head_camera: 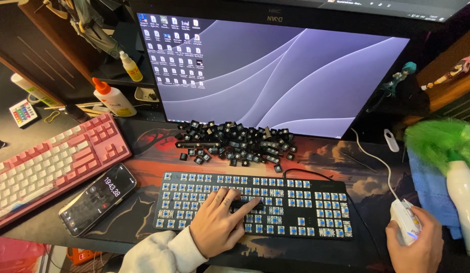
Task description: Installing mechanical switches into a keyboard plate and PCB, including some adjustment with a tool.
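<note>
A black keyboard [305, 202] with its caps off shows rows of blue switches on the desk mat. My left hand [218, 220] lies on its lower middle, with the fingers pressing a long black keycap [247, 205] onto the bottom rows. A heap of loose black keycaps [235, 142] sits just behind the keyboard, under the monitor. My right hand [414, 245] grips a white mouse [404, 217] at the right of the keyboard; the mouse's white cable runs up toward the monitor.
A large monitor [275, 71] fills the back. A pink and white keyboard [48, 164] and a phone [97, 198] with a lit screen lie at the left. Glue bottles [111, 96] stand behind them. A green duster [442, 141], a white bottle [464, 202] and a blue cloth [432, 189] are at the right.
</note>
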